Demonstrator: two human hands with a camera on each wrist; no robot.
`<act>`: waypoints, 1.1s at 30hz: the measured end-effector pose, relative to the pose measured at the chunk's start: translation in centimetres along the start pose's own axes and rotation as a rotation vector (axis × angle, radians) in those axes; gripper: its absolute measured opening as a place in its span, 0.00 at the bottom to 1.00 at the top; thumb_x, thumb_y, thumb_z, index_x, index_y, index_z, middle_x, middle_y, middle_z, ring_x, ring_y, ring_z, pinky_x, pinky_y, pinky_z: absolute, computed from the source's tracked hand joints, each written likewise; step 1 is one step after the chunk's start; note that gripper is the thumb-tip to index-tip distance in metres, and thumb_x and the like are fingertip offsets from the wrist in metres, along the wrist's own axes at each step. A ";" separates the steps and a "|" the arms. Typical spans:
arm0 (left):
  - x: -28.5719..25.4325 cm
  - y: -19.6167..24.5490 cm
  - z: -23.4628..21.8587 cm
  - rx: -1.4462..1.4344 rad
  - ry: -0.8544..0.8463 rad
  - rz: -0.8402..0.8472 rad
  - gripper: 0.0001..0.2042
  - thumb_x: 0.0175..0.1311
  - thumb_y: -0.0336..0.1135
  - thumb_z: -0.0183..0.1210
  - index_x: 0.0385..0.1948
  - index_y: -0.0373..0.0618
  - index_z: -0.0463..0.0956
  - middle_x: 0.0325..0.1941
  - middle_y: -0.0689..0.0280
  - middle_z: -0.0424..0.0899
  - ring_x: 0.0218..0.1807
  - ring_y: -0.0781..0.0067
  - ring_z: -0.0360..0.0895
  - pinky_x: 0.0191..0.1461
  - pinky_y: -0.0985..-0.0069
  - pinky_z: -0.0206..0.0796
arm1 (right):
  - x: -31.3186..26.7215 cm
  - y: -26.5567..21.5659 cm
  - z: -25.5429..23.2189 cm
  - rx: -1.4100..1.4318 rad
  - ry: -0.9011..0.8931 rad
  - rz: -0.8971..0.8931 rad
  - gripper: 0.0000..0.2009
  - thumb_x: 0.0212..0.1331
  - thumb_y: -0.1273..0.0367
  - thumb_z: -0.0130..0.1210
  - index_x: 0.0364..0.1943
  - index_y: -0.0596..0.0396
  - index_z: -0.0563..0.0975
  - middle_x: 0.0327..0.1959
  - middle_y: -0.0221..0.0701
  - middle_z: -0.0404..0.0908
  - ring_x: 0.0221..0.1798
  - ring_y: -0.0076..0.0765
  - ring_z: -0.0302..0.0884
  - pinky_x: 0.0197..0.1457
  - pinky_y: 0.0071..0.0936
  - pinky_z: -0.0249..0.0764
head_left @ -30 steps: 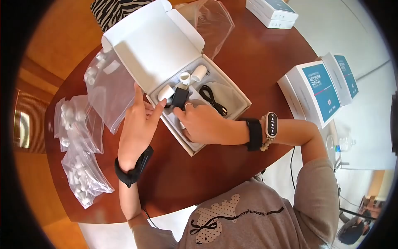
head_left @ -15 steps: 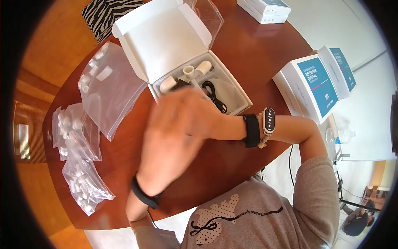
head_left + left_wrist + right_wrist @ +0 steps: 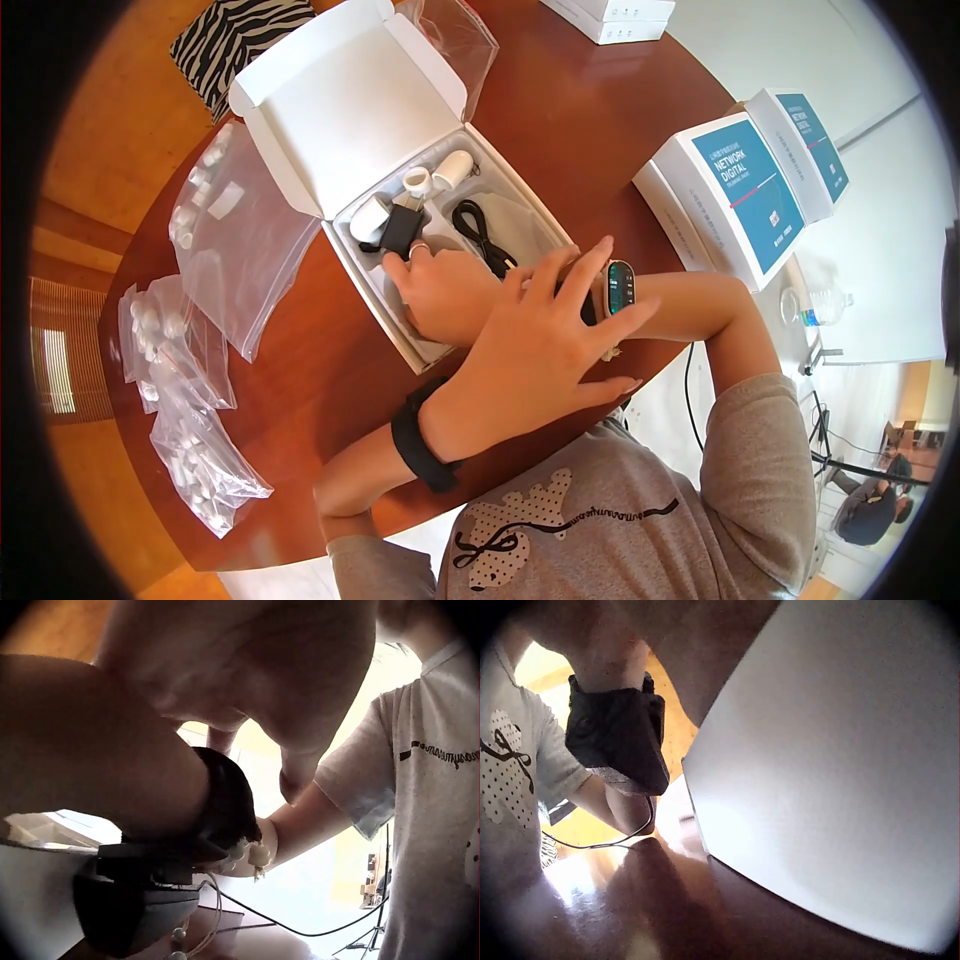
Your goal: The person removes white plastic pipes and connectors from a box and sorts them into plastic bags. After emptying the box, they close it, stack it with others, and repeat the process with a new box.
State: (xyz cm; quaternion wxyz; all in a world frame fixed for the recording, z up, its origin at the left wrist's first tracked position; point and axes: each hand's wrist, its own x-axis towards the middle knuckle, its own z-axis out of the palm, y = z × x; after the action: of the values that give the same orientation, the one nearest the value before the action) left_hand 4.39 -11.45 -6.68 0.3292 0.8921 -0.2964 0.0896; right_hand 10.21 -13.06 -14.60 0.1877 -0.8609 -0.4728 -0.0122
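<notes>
My left hand (image 3: 545, 345) reaches across my right wrist with fingers spread. Its fingertips overlap the black wrist strap right beside the lit fitness band (image 3: 621, 288). My right hand (image 3: 450, 295) lies over the front part of the open white box (image 3: 535, 205), fingers bent down into it. Those fingertips are at the lower edge of a black power adapter (image 3: 402, 232); I cannot tell whether they grip it. Around the adapter sit a white rounded piece (image 3: 370, 217), a white ring-shaped piece (image 3: 417, 181) and a white cylinder (image 3: 454, 170). A coiled black cable (image 3: 480, 236) fills another compartment.
Clear bags of small white parts (image 3: 205, 470) lie along the table's left side. White-and-blue boxes (image 3: 755, 195) stand at the right, more boxes (image 3: 615, 18) at the back. A zebra-striped item (image 3: 235, 50) is at the far left. A person (image 3: 875, 510) sits in the background.
My left hand has left the box's left side and crossed rightward over my right wrist. The band's display looks different. My right hand has stayed at the box.
</notes>
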 end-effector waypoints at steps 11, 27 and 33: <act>-5.7 -5.2 -10.3 0.372 0.302 -0.569 0.13 0.54 0.28 0.60 0.42 0.38 0.74 0.41 0.53 0.78 0.45 0.52 0.75 0.50 0.65 0.66 | -0.1 0.2 -0.7 -0.073 -0.017 -0.079 0.22 0.47 0.64 0.59 0.45 0.62 0.69 0.29 0.47 0.75 0.18 0.40 0.76 0.18 0.31 0.73; -16.2 -13.0 -15.3 0.530 0.237 -0.871 0.32 0.42 0.32 0.69 0.54 0.41 0.67 0.53 0.52 0.73 0.59 0.50 0.66 0.60 0.62 0.59 | 0.2 0.3 -2.1 0.034 -0.145 -0.028 0.23 0.49 0.65 0.57 0.49 0.59 0.65 0.31 0.48 0.73 0.24 0.53 0.76 0.26 0.44 0.74; -15.0 -14.7 -14.2 0.548 0.190 -0.921 0.35 0.35 0.36 0.72 0.50 0.46 0.66 0.51 0.56 0.71 0.57 0.50 0.64 0.58 0.61 0.60 | -0.4 1.9 -3.9 0.045 -0.165 0.085 0.22 0.48 0.70 0.57 0.50 0.55 0.65 0.33 0.49 0.74 0.34 0.60 0.75 0.36 0.49 0.72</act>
State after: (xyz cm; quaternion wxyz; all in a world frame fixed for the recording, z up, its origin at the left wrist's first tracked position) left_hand 1.39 13.60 -8.95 0.1152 0.9707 0.1903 0.0905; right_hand 12.15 -15.64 -11.62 0.1679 -0.8737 -0.4499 0.0775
